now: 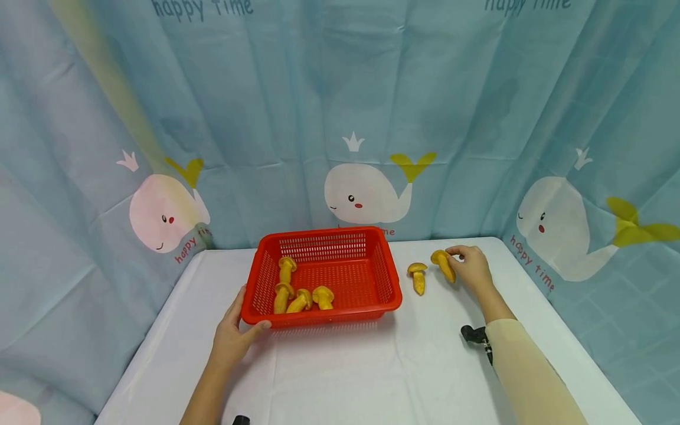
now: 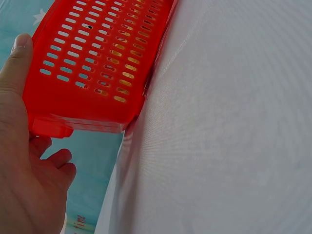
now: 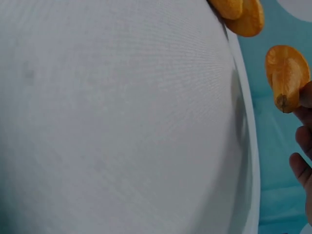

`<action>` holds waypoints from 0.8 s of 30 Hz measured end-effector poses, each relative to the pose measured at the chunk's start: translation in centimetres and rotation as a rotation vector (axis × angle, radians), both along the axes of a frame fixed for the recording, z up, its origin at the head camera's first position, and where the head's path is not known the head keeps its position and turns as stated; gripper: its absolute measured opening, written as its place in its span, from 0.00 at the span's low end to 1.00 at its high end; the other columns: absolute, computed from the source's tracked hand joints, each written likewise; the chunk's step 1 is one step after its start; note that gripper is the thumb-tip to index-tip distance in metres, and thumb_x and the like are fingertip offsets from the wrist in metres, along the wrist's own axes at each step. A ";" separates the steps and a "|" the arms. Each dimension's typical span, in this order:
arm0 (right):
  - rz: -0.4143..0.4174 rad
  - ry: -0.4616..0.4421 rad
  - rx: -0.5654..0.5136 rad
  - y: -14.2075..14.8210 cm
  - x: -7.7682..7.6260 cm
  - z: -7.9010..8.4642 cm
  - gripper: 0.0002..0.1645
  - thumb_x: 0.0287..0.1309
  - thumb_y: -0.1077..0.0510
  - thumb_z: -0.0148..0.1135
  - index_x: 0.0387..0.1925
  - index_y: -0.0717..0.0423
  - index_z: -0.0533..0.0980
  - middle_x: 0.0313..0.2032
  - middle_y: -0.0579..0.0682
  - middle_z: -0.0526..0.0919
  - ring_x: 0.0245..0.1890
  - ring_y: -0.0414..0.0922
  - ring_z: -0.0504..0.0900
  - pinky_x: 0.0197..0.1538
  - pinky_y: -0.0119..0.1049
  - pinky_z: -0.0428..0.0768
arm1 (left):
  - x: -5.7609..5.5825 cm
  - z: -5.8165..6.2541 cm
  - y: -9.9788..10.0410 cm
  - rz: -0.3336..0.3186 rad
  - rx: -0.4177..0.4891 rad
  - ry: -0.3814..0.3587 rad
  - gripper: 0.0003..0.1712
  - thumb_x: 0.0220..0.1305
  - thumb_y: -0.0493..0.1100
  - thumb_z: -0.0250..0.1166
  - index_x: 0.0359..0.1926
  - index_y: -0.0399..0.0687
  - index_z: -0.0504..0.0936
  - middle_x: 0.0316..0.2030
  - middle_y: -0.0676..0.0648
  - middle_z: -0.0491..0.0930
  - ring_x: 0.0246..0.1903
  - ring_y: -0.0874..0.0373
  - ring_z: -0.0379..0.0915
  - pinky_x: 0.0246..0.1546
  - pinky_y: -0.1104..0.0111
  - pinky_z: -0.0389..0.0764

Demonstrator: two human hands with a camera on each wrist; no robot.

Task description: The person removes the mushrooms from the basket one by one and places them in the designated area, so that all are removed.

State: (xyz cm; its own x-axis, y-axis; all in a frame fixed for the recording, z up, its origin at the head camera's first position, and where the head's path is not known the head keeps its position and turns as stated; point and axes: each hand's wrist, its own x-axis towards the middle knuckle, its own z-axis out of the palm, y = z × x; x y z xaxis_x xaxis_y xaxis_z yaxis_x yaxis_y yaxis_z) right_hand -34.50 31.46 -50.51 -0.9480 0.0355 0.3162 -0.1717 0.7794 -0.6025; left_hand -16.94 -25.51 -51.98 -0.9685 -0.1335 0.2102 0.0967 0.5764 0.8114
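Note:
My left hand point(image 1: 232, 339) grips the front left corner of a red plastic basket point(image 1: 319, 319). In the left wrist view its thumb lies along the basket wall point(image 2: 92, 105), while the other fingers curl under the rim. Several yellow-brown mushrooms point(image 1: 300, 300) lie in the left part of the basket. Right of the basket, my right hand point(image 1: 473, 270) pinches a mushroom point(image 1: 443, 264) by its side; the right wrist view shows this mushroom point(image 3: 286, 78) between thumb and fingers. Another mushroom point(image 1: 418, 278) lies on the white cloth between the basket and that hand.
A white cloth point(image 1: 340, 378) covers the table. Blue curtains point(image 1: 287, 118) with printed whales stand behind it and at both sides. A black strap device point(image 1: 474, 334) sits by the right wrist, and a small black object point(image 1: 241, 419) shows at the bottom edge.

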 end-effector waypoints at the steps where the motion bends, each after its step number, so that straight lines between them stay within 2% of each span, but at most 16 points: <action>1: -0.004 -0.010 -0.005 0.0 0.0 -0.1 0.15 0.67 0.60 0.62 0.51 0.62 0.84 0.47 0.63 0.82 0.47 0.59 0.75 0.50 0.54 0.76 | 0.0 0.0 0.0 -0.002 0.001 0.002 0.60 0.60 0.56 0.76 0.82 0.69 0.47 0.80 0.48 0.54 0.78 0.42 0.52 0.67 0.42 0.69; 8: 0.003 -0.054 -0.022 0.2 -0.4 -0.8 0.15 0.67 0.60 0.62 0.51 0.62 0.84 0.49 0.64 0.83 0.49 0.60 0.76 0.53 0.57 0.77 | 0.0 0.0 0.1 -0.001 0.001 0.003 0.59 0.60 0.55 0.75 0.81 0.75 0.46 0.80 0.49 0.53 0.78 0.43 0.51 0.67 0.42 0.69; 24: 0.001 -0.134 -0.019 0.6 -0.6 -1.6 0.13 0.68 0.60 0.63 0.49 0.63 0.83 0.49 0.64 0.86 0.46 0.59 0.79 0.49 0.53 0.79 | 0.0 0.1 0.0 0.002 -0.002 -0.010 0.59 0.60 0.56 0.75 0.81 0.77 0.45 0.81 0.50 0.53 0.78 0.43 0.51 0.67 0.40 0.68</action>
